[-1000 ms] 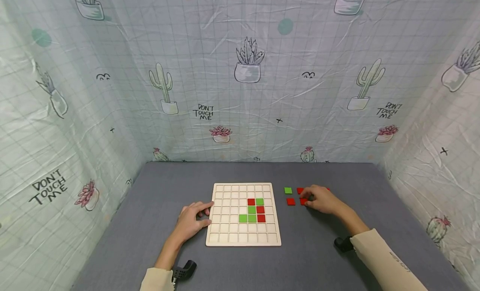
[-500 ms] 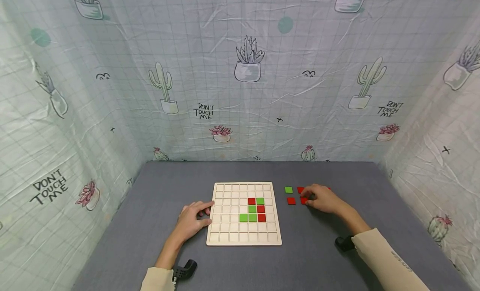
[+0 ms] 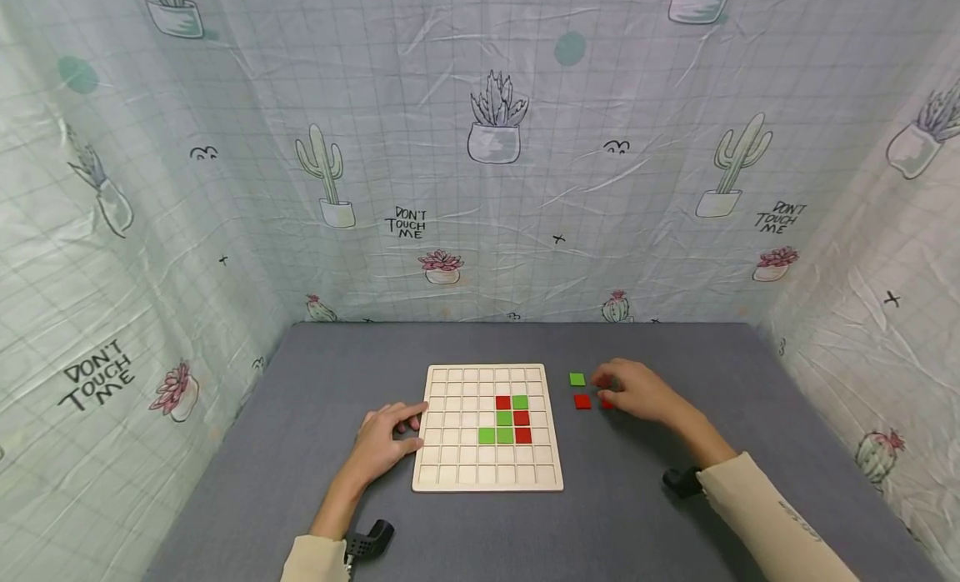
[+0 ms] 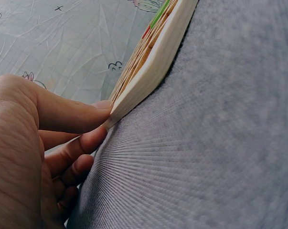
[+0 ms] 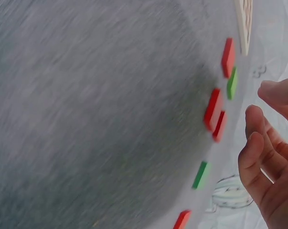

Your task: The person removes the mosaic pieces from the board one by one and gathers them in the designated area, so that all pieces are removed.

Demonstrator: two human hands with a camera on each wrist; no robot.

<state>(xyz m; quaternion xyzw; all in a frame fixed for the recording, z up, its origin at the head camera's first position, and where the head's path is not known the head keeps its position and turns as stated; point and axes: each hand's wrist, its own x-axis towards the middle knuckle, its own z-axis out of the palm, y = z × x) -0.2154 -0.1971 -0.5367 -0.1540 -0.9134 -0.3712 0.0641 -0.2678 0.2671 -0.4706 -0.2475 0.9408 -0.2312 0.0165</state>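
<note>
A pale wooden grid board (image 3: 457, 474) lies on the grey table, bearing several red and green square tiles near its middle right. Beside its left edge is my left hand (image 3: 382, 440); thumb and index fingertips touch that edge, and the left wrist view has the thumb (image 4: 103, 106) right at the board's rim. My right hand (image 3: 637, 390) hovers over the loose tiles to the right of the board. In the right wrist view its thumb and fingers stand apart with nothing between them, near a red tile (image 5: 213, 109) and another red tile (image 5: 220, 126).
A loose green tile (image 3: 577, 379) and a red tile (image 3: 582, 402) lie between the board and my right hand. Farther along in the right wrist view are a green tile (image 5: 201, 175) and a red tile (image 5: 182, 219). A cactus-print curtain (image 3: 555, 190) surrounds the table.
My right hand has shifted slightly left and away from me, now covering the far red tile that showed before. The left hand and board have stayed put.
</note>
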